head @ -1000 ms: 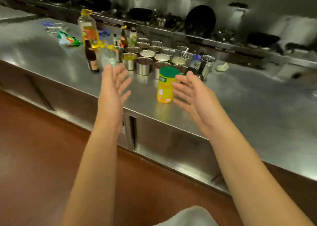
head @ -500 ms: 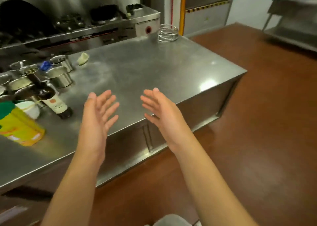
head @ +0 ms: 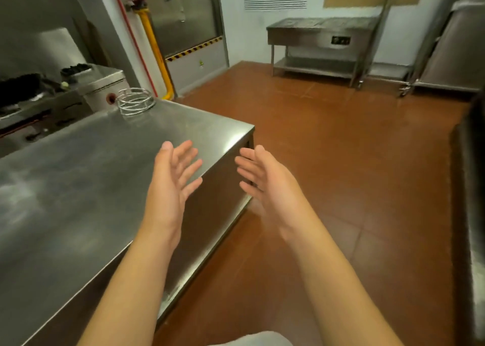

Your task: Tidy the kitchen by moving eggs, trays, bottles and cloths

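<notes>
- A pale cloth-like thing (head: pixel 252 340) is cut off by the bottom edge; I cannot tell what it is
- The left hand (head: pixel 170 185) is above the near corner of the steel counter (head: pixel 78 177), fingers straight and spread wide, palm facing right, and it holds nothing
- The right hand (head: pixel 267 185) is beside it over the brown floor (head: pixel 341 162), fingers straight and a little apart, palm facing left, also holding nothing; the two hands are apart
- No eggs, trays, bottles or cloths can be made out, and no writing can be read
- A wire ring stand (head: pixel 135 101) sits at the far edge of the counter
- The stove (head: pixel 52 93) behind is dark and partly cut off at the left
- A yellow pipe (head: pixel 154 49) runs up the wall
- A steel table (head: pixel 320 38) stands at the far wall; its small dark panel is too blurred to read
</notes>
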`<state>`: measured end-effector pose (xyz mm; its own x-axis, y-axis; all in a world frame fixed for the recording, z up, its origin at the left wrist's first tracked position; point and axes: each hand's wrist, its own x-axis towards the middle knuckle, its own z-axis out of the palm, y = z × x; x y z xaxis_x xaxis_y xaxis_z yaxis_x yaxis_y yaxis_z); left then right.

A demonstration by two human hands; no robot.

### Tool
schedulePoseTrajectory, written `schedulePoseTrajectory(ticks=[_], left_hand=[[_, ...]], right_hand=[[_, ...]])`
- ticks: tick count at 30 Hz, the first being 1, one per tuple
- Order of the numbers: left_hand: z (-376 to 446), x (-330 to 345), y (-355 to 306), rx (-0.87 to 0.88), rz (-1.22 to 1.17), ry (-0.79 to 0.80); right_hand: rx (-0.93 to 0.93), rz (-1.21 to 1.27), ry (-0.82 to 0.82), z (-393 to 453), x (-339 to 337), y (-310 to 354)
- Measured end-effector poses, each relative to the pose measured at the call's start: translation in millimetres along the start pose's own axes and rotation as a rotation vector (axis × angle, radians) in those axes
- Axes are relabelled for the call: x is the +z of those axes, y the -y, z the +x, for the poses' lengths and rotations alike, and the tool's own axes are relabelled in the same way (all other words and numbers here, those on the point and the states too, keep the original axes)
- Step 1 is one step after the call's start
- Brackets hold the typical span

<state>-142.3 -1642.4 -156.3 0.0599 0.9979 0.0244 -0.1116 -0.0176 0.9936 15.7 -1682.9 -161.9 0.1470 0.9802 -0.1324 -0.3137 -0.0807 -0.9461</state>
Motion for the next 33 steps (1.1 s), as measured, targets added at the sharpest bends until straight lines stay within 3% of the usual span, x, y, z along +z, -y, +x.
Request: schedulePoseTrajectory(ticks=[6, 14, 20, 29, 33], left_hand=[[26, 42, 7, 0.034, 0.030, 0.065], [65, 4, 7, 0.015, -0.010, -0.015], [102, -73, 2, 0.036, -0.020, -0.158], [145, -228, -5, 0.052, -0.064, -0.455], [142, -274, -2, 0.008, -0.078, -0.619]], right_hand=[[-0.017, 0.022, -0.088, 15, -37, 6], [0.011, -0.033, -0.029, 59, -13, -2], [0.053, -0.063, 0.122, 118, 62, -10], [0.147, -0.089, 0.419, 196, 233, -53], [0.269, -0.075, 0.564, 214, 293, -77]])
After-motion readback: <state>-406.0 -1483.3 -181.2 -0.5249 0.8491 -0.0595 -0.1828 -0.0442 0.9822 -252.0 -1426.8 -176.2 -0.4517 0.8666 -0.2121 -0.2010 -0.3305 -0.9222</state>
